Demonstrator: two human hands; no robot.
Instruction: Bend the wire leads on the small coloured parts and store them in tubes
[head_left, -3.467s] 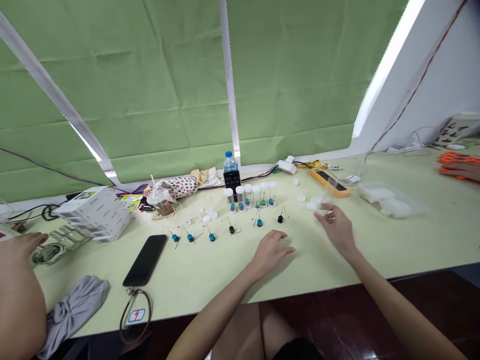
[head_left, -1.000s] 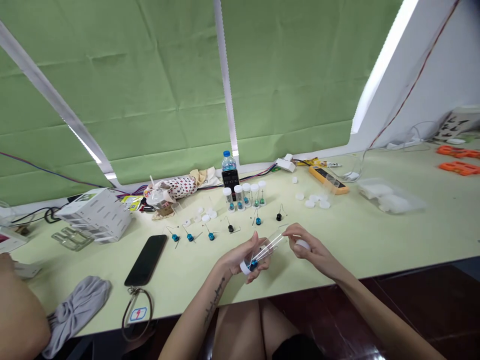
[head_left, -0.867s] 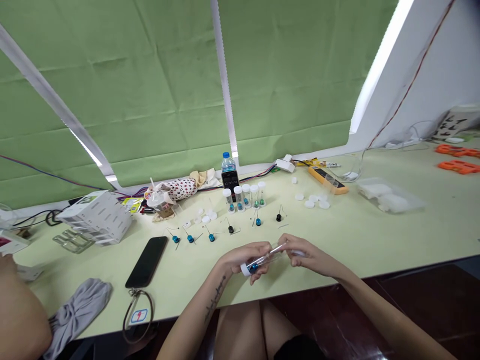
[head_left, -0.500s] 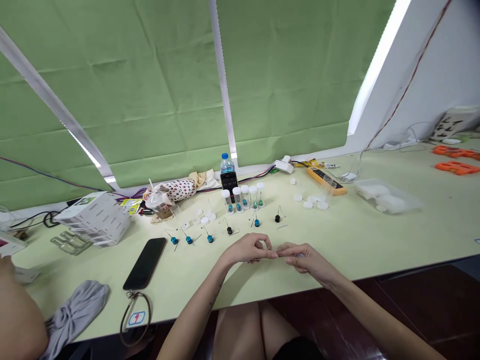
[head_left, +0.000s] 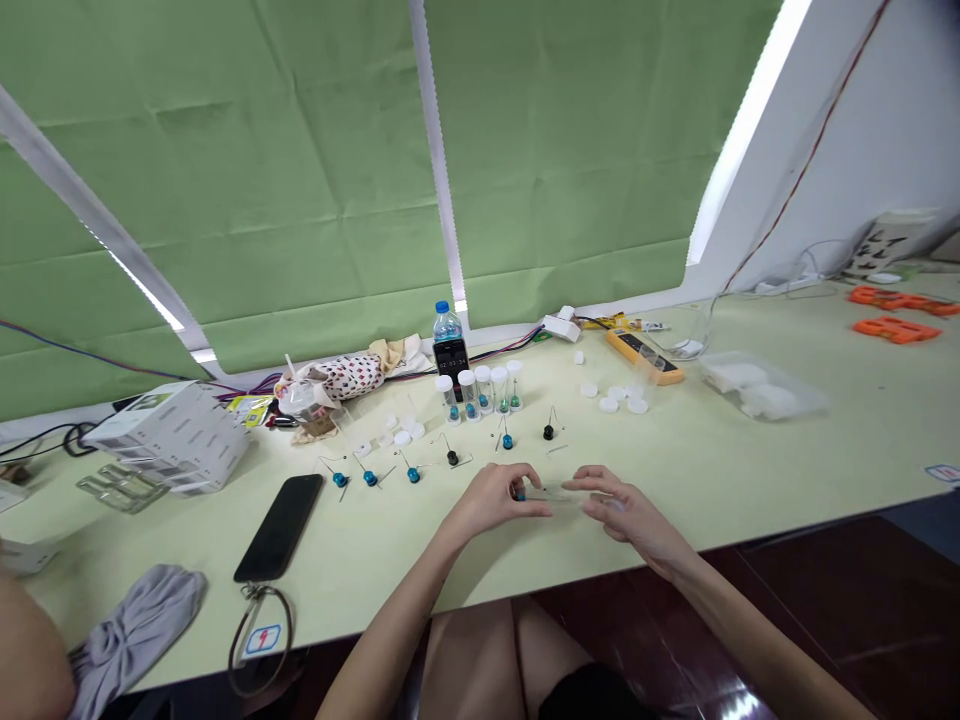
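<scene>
Clear plastic tube (head_left: 553, 493) held level between the two hands, just above the worktop (head_left: 697, 470) and close to its front edge; left hand (head_left: 491, 502) closed around one end of the tube, with a blue capacitor (head_left: 520, 495) showing at that end, partly hidden by the fingers; right hand (head_left: 626, 512) half closed on the other end, fingertips (head_left: 589, 486) pressed against the tube; beyond the hands, a loose row of wire-legged capacitors (head_left: 413, 475), blue and black, on the worktop; behind these, five capped clear tubes (head_left: 476, 392) upright in a line, next to a water bottle (head_left: 447, 325) and a black digital timer (head_left: 450, 355); to the right, white caps (head_left: 619, 396) lying flat near a yellow multimeter (head_left: 643, 356) and a clear plastic tray (head_left: 761, 385); at the near left, a black smartphone (head_left: 279, 527) and a grey cloth (head_left: 131, 625); at the far right, orange plastic pieces (head_left: 896, 330); at the left edge, part of a co-worker's arm (head_left: 22, 630).
</scene>
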